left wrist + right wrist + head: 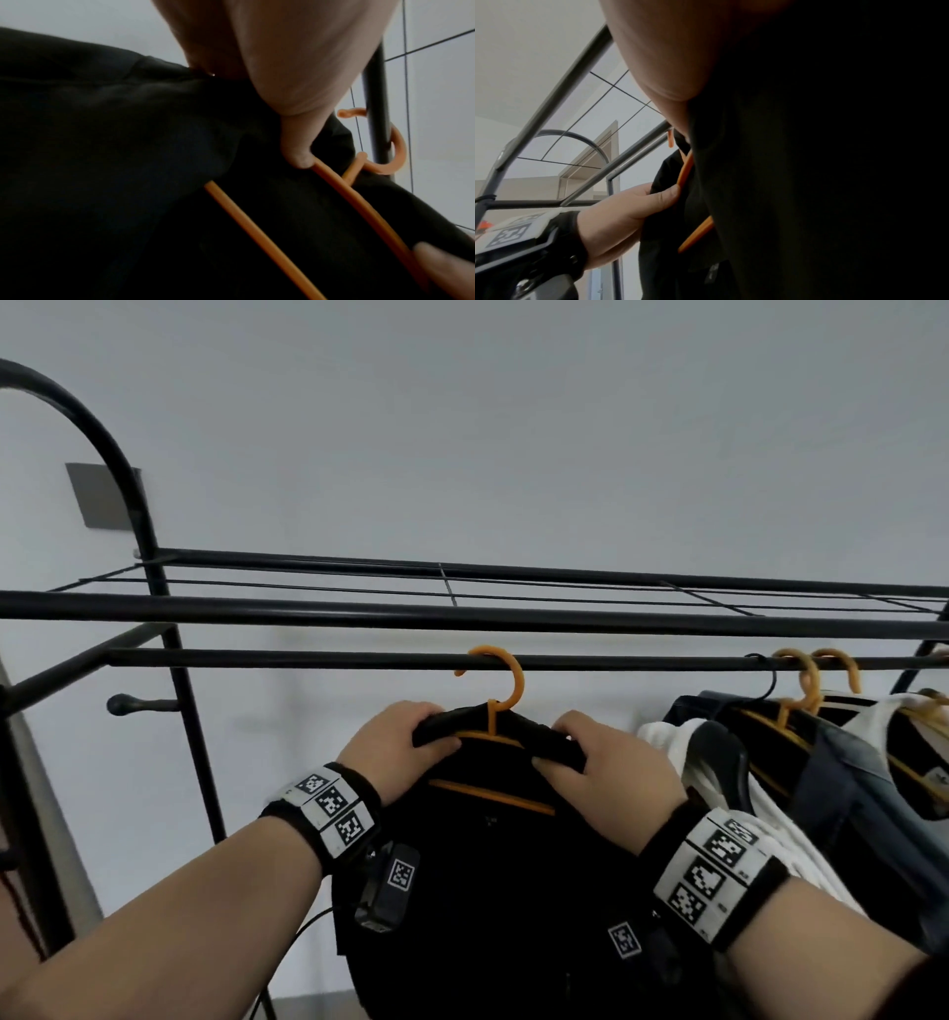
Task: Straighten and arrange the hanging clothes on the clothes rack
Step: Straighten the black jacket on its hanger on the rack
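A black shirt [493,865] hangs on an orange hanger [506,680] hooked over the black rack's hanging rail [308,658]. My left hand [398,744] grips the collar's left side, thumb under the fabric against the hanger arm [331,178]. My right hand [595,762] grips the collar's right side. The left wrist view shows my thumb [298,156] pressing where the black shirt [128,162] meets the hanger. In the right wrist view the black shirt [808,182] fills most of the frame, and the left hand [634,207] pinches the hanger [685,174].
Further clothes hang bunched at the rail's right end: a white garment [719,773], a dark denim one [842,783] and others on orange hangers [806,680]. A wire shelf [462,588] tops the rack. The rack's curved end frame [154,588] stands at left, with bare rail between.
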`<move>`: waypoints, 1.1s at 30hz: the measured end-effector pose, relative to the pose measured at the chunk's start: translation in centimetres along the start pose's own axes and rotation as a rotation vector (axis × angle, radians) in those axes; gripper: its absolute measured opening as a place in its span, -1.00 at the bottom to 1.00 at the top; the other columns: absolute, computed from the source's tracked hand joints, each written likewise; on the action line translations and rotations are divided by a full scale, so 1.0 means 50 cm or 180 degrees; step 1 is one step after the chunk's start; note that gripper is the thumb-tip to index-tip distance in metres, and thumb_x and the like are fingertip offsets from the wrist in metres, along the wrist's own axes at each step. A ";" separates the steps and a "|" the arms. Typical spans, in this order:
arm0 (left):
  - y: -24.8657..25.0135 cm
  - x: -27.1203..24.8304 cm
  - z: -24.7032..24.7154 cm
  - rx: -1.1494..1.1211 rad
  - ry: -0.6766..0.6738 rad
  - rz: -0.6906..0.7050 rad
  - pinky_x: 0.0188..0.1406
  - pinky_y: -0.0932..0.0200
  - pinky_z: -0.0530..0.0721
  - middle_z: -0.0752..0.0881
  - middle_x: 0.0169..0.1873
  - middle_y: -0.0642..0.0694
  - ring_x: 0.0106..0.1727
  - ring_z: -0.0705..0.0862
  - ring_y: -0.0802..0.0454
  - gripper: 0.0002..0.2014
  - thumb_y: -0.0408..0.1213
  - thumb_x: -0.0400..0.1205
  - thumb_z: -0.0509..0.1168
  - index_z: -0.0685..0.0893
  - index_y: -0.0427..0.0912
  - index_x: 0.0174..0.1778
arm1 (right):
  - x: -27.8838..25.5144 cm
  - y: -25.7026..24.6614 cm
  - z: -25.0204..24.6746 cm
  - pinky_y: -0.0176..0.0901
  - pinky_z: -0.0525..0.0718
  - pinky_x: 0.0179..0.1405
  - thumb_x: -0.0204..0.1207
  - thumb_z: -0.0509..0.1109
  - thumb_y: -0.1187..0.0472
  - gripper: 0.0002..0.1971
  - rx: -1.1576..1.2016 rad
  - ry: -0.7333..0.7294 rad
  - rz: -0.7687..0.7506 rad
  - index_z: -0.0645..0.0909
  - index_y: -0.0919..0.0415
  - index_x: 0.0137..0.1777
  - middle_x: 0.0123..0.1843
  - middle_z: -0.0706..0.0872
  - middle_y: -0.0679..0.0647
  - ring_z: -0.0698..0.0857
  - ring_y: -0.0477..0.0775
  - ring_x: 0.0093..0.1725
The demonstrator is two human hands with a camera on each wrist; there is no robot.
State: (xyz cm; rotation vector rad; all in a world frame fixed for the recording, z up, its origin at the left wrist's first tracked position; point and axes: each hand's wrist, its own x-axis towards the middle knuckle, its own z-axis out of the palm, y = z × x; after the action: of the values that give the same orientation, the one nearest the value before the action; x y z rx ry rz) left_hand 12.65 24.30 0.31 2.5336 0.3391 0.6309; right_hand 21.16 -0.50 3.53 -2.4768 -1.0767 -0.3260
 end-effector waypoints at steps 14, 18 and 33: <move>-0.075 -0.019 -0.045 -0.0382 0.0606 0.0065 0.33 0.17 0.49 0.59 0.14 0.05 0.23 0.54 0.13 -0.60 0.11 0.50 0.34 0.65 0.13 0.24 | -0.051 -0.006 0.078 -0.19 0.55 -0.06 0.50 0.38 -0.15 -0.83 0.0557 0.0840 -0.0088 0.59 -0.10 -0.11 -0.11 0.62 -0.17 0.58 -0.15 -0.07; -0.038 0.000 -0.060 -0.0815 0.0510 -0.0184 -0.04 0.31 0.47 0.69 0.00 0.04 0.00 0.63 0.15 -0.78 0.10 0.59 0.36 0.70 0.07 -0.01 | -0.049 -0.045 0.089 -0.13 0.57 -0.21 0.54 0.41 -0.12 -0.78 0.0643 0.0700 0.0221 0.53 -0.06 -0.23 -0.25 0.58 -0.10 0.56 -0.11 -0.20; -0.032 0.034 -0.108 -0.1746 -0.0351 -0.0744 -0.13 0.09 0.61 0.73 -0.31 -0.03 -0.33 0.67 0.04 -0.76 -0.06 0.68 0.32 0.73 -0.09 -0.22 | -0.015 0.005 0.046 -0.22 0.42 -0.44 0.67 0.34 0.27 -0.75 0.3324 -0.0050 0.1338 0.64 0.15 -0.27 -0.43 0.57 0.03 0.48 -0.03 -0.41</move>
State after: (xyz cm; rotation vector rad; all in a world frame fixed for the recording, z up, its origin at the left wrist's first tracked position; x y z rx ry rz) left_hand 11.25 28.46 4.23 1.9595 0.3585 0.4197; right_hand 20.97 -0.08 1.17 -1.6607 -0.4784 0.3212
